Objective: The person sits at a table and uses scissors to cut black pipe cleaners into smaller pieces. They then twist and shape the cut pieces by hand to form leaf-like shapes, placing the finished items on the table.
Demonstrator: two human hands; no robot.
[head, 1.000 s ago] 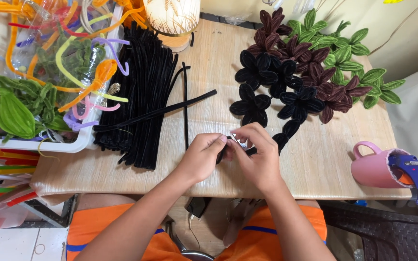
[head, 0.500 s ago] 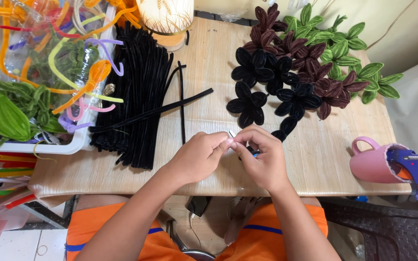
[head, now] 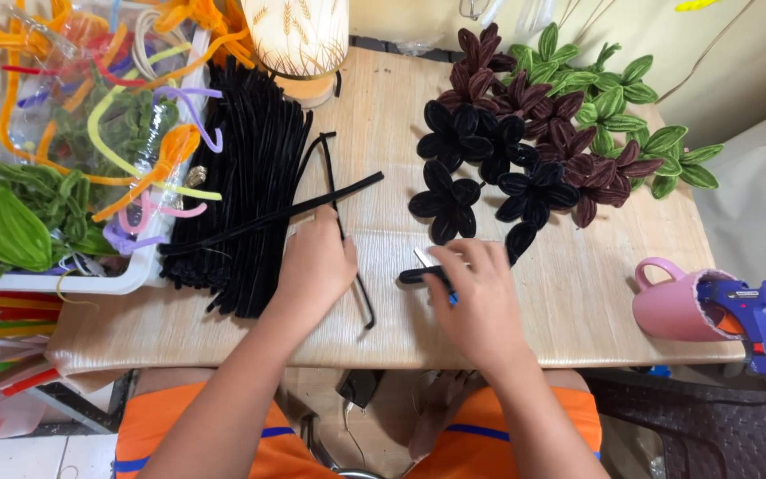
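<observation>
Fingers of the left hand (head: 316,266) lie loosely curled, palm down, on a bent black pipe cleaner (head: 347,239), touching rather than gripping it, at the 3 o'clock edge of the black pipe-cleaner pile (head: 246,186). The right hand (head: 480,297) is closed around a small cutting tool (head: 425,270) with a dark grip, just at 6 o'clock of the black flowers (head: 480,168). Bare bench (head: 569,293) lies open toward the pink cup (head: 671,302) at 3 o'clock; the near edge runs under both wrists. Half a second ago the hands met at centre; they have since parted.
</observation>
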